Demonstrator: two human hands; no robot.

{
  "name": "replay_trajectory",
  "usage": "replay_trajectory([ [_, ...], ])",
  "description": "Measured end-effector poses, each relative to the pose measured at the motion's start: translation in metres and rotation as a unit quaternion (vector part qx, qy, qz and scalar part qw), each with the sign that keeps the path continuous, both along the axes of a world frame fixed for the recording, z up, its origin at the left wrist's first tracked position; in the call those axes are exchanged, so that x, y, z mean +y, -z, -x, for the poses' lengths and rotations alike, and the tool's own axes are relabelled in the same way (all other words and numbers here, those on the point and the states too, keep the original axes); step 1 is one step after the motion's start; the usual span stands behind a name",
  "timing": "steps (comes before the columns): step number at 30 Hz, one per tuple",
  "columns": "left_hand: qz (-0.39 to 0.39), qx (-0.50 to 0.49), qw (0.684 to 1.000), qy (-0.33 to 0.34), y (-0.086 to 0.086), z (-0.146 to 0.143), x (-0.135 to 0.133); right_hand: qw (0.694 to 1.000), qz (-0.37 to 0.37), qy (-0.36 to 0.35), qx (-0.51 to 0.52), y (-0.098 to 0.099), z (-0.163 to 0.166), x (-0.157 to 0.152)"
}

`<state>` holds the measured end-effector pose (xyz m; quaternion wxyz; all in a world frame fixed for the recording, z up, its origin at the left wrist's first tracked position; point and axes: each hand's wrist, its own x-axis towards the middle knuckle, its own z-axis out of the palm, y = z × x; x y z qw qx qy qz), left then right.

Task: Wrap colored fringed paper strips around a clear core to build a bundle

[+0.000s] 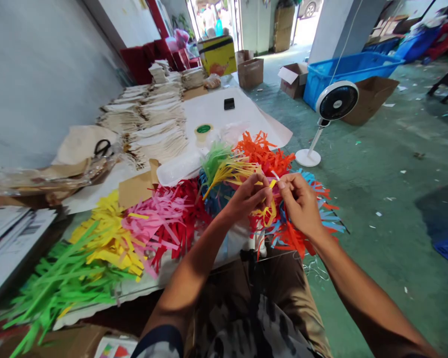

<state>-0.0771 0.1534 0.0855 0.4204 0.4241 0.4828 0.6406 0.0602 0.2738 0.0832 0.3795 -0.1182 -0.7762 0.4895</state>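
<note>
My left hand is closed, with its fingertips at the folded end of a yellow paper tassel. The tassel's strips fan out to the left, and some yellow loops hang below the hand. A few centimetres to the right, my right hand pinches a short white strip between thumb and forefinger, its tip pointing up. Under and around both hands lie orange paper tassels and light blue ones. Beside the yellow tassel is a pale green tassel. My fingers partly hide the yellow paper between the hands.
Green, yellow and pink fringe piles line the table's near edge. Behind them are a tape roll, a phone, stacked cloth bundles and scissors. A white fan stands right.
</note>
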Motion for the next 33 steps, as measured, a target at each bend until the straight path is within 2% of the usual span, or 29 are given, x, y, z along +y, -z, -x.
replay_trajectory([
  [10, 0.004, -0.035, 0.999, 0.017, 0.001, -0.001, -0.002, 0.989, 0.088, -0.116, -0.016, 0.003, 0.003, 0.005],
  [16, -0.001, -0.007, 1.000, -0.031, 0.002, -0.001, -0.004, 0.994, 0.042, -0.088, -0.042, 0.000, 0.001, 0.000],
  [24, 0.028, 0.008, 0.995, -0.100, -0.010, -0.002, -0.017, 0.995, -0.034, -0.072, -0.063, -0.007, -0.001, -0.006],
  [29, 0.071, 0.023, 0.996, -0.039, -0.011, 0.000, -0.024, 0.995, -0.044, -0.056, -0.063, -0.005, 0.001, -0.006],
  [31, 0.070, 0.016, 0.996, -0.051, -0.010, 0.001, -0.024, 0.996, -0.038, -0.052, -0.065, -0.003, 0.001, -0.005],
  [33, 0.058, 0.012, 0.994, -0.095, -0.008, 0.002, -0.023, 0.997, -0.028, -0.038, -0.059, -0.002, 0.000, -0.004],
])
